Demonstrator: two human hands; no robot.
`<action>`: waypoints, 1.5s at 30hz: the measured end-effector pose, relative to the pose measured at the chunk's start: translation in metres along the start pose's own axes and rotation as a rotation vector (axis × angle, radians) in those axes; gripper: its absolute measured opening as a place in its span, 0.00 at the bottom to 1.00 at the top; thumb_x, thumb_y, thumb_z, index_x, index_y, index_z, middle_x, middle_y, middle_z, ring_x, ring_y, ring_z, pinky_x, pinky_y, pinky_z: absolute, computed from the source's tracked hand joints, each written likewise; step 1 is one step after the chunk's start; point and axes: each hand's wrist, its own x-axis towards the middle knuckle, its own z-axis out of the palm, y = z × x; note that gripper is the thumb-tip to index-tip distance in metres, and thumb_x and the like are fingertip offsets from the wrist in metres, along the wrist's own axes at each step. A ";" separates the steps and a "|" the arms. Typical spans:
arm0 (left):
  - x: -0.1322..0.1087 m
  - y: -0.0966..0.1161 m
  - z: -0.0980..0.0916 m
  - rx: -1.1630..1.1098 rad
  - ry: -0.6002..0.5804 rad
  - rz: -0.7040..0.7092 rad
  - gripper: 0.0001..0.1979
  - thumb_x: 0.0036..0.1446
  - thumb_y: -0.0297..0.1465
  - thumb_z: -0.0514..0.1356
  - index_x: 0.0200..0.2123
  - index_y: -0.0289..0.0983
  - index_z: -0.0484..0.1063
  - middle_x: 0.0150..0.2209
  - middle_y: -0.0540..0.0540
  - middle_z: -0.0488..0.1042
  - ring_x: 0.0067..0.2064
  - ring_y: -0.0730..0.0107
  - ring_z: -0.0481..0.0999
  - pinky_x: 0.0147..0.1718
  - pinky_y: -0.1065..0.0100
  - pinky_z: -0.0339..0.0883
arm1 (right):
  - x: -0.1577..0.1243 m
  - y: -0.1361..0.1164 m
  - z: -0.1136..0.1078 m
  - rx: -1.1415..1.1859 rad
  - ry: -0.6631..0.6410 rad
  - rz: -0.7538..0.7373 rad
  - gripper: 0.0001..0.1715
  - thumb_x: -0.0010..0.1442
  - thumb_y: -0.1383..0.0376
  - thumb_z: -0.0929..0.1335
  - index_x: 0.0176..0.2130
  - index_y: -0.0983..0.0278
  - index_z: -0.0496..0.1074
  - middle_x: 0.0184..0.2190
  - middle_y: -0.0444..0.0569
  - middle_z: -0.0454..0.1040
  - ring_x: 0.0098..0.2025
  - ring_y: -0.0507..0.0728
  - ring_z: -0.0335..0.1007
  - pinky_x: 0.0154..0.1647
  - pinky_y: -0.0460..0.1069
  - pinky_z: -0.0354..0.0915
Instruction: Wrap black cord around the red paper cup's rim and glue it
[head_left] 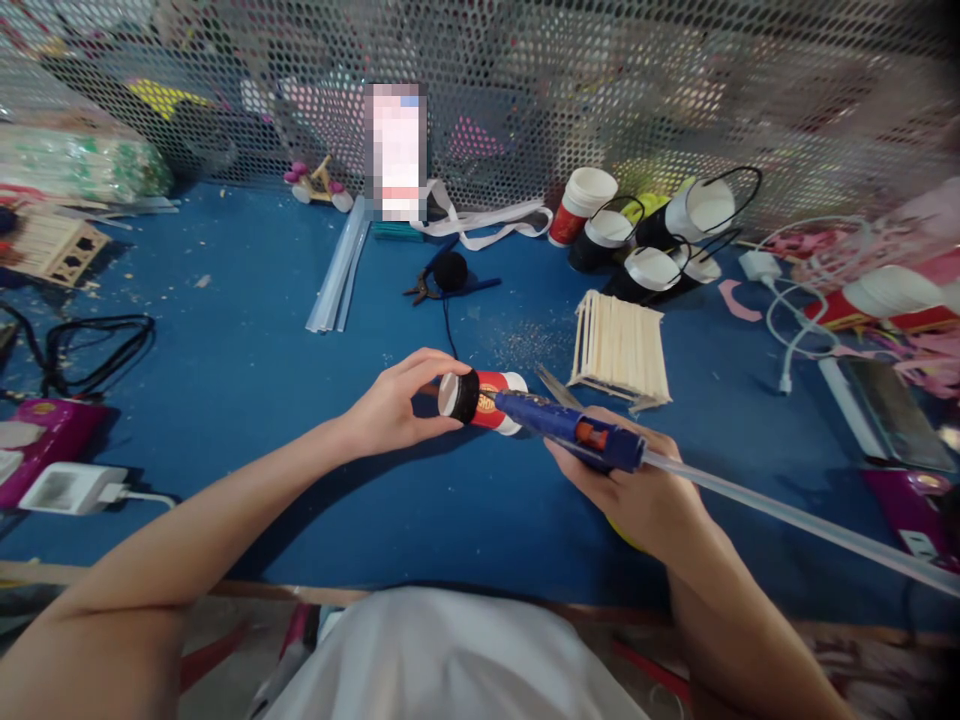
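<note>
Both our hands work over the blue table [262,370]: our left hand [401,405] pinches the black-banded end of a red paper cup [491,400] lying on its side, while our right hand [637,490] is clenched around a blue glue gun [570,430], its nozzle touching the cup's side.

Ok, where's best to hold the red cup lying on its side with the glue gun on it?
Hold the black-banded base end of the red cup, coming from the left, as the left hand does. The glue gun in the right hand meets its red wall from the right, so that end is probably freest.
</note>
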 end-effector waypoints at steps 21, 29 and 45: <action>0.002 0.008 0.001 -0.047 0.021 -0.207 0.24 0.48 0.31 0.66 0.50 0.37 0.68 0.48 0.40 0.69 0.43 0.67 0.75 0.38 0.66 0.78 | -0.007 0.004 0.002 -0.077 -0.014 -0.036 0.01 0.58 0.66 0.66 0.34 0.59 0.67 0.30 0.47 0.76 0.31 0.56 0.75 0.29 0.49 0.68; 0.003 0.010 0.001 -0.045 0.005 -0.252 0.25 0.48 0.32 0.66 0.51 0.36 0.67 0.48 0.40 0.69 0.44 0.67 0.75 0.39 0.66 0.77 | -0.009 0.006 0.004 -0.104 0.049 -0.107 0.06 0.57 0.68 0.68 0.35 0.59 0.66 0.30 0.43 0.75 0.31 0.54 0.74 0.30 0.46 0.68; 0.002 0.009 0.001 -0.038 0.002 -0.237 0.25 0.48 0.30 0.66 0.51 0.36 0.68 0.49 0.40 0.69 0.44 0.67 0.75 0.39 0.66 0.77 | -0.008 0.003 0.002 -0.072 0.039 -0.090 0.05 0.56 0.68 0.68 0.33 0.59 0.66 0.27 0.42 0.74 0.28 0.53 0.73 0.27 0.46 0.67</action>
